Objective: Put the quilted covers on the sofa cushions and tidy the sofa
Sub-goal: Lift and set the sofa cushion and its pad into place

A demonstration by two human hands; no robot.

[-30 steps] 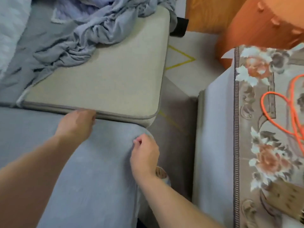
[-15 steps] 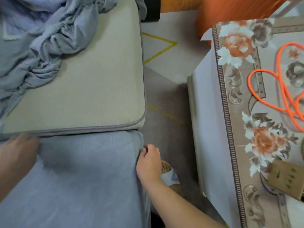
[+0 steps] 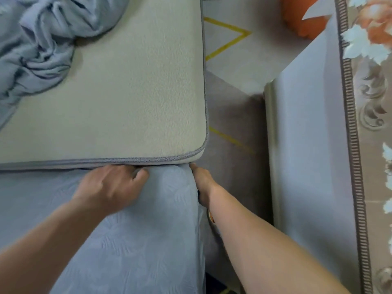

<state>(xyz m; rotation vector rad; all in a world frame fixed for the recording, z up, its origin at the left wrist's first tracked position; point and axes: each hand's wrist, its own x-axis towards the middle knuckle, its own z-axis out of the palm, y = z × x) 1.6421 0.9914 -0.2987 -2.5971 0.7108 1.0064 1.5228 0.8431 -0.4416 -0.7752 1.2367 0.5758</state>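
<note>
A blue-grey quilted cover (image 3: 135, 240) is stretched over the near sofa cushion. Beyond it lies a bare beige cushion (image 3: 131, 92) with grey piping. My left hand (image 3: 112, 187) rests on the covered cushion, its fingers curled into the gap between the two cushions. My right hand (image 3: 201, 181) presses against the covered cushion's right side at the far corner, fingers stretched along the fabric; I cannot tell if it pinches the cover. A second blue-grey cover (image 3: 42, 39) lies crumpled on the beige cushion at the top left.
A table under a floral cloth (image 3: 364, 145) with a grey skirt stands close on the right. Between it and the sofa runs a narrow strip of grey rug (image 3: 231, 124) with yellow lines. An orange object (image 3: 301, 20) sits at the top right.
My left hand has slid right along the gap between the cushions. My right hand moved up to the covered cushion's far right corner. The view has shifted closer.
</note>
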